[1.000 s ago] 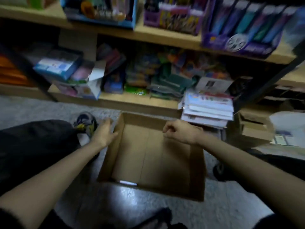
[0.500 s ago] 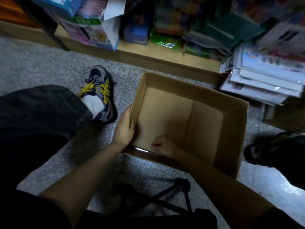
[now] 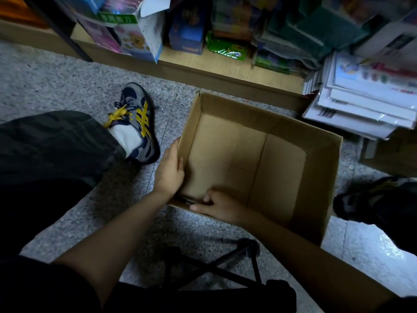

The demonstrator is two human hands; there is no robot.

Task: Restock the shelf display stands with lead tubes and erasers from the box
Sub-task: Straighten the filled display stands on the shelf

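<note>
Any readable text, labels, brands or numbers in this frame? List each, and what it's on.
Nothing can be read for sure.
green-banded carton: white characters, too blurred.
blue box: yellow print, too blurred.
white booklet stack: barcode and coloured print, too small.
cardboard box: no print visible.

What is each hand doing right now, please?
Left hand: grips the left wall of the cardboard box.
Right hand: fingers curled in the box's near corner; whether they hold anything cannot be told.
</note>
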